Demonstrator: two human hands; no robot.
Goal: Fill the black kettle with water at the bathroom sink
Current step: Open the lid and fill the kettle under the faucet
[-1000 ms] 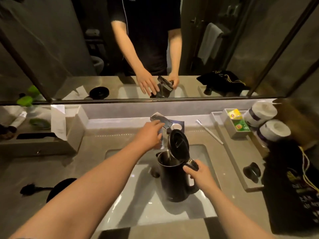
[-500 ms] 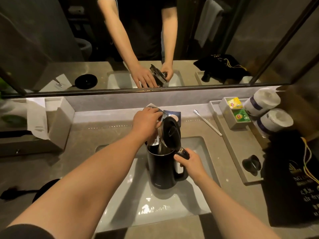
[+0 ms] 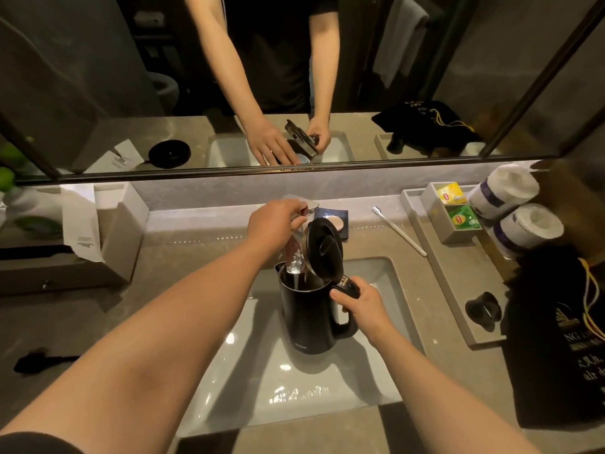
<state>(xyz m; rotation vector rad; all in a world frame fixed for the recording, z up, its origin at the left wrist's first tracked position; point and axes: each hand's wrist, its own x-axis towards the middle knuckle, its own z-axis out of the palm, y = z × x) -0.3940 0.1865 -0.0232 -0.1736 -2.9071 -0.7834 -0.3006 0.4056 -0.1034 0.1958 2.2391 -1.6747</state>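
Note:
The black kettle [image 3: 306, 317] stands upright in the white sink basin [image 3: 271, 385], its lid [image 3: 324, 249] tipped open. My right hand [image 3: 355, 298] grips the kettle's handle. My left hand [image 3: 273, 222] rests on the chrome tap lever [image 3: 309, 208] behind the kettle. Below the lever, the tap spout [image 3: 294, 257] reaches over the kettle's open mouth, and a stream of water runs from it into the kettle.
A toothbrush [image 3: 399, 231] and a soap dish [image 3: 334, 221] lie behind the basin. At the right a grey tray [image 3: 458, 290] carries tea bags [image 3: 453, 194] and toilet rolls [image 3: 510, 191]; a black bag [image 3: 556, 339] sits beside it. The kettle base [image 3: 45, 358] lies far left.
My left hand closed over the tap lever and lifted it, and water now runs into the kettle. The kettle shifted left under the spout, still held by my right hand.

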